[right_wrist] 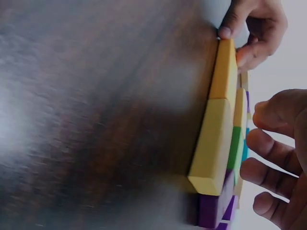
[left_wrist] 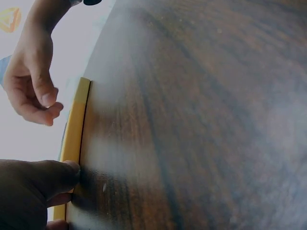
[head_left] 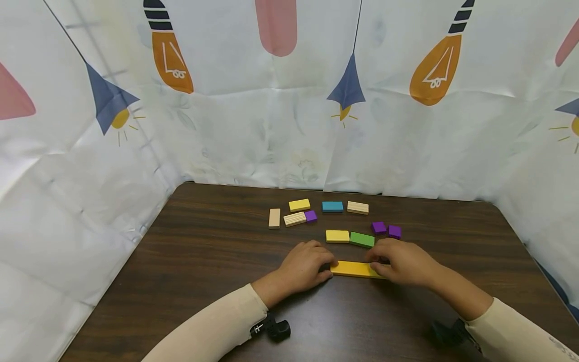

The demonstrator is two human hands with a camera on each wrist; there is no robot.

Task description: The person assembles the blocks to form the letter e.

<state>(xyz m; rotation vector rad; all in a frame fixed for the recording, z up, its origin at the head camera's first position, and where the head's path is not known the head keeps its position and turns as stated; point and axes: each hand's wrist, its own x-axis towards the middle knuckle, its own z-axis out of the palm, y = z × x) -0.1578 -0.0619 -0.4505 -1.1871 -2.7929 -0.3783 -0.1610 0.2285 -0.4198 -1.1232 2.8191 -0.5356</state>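
Observation:
In the head view, my left hand (head_left: 304, 266) pinches the left end of an orange block (head_left: 350, 268), thumb at the near side and fingers at the far side. A yellow block (right_wrist: 210, 143) meets the orange one end to end, with a purple block (right_wrist: 211, 211) at its other end. That purple block is hidden behind my right hand (head_left: 407, 262) in the head view. In the right wrist view, the right fingers (right_wrist: 266, 143) are loosely bent and spread beside the row, with nothing between them.
Behind the row lie a yellow block (head_left: 337, 236), a green block (head_left: 362, 240) and two purple blocks, one (head_left: 379, 228) beside the other (head_left: 394, 232). Farther back are a blue block (head_left: 332, 206) and several wooden blocks, one (head_left: 274, 218) upright in view. A patterned curtain (head_left: 271, 136) borders the dark table (head_left: 203, 251).

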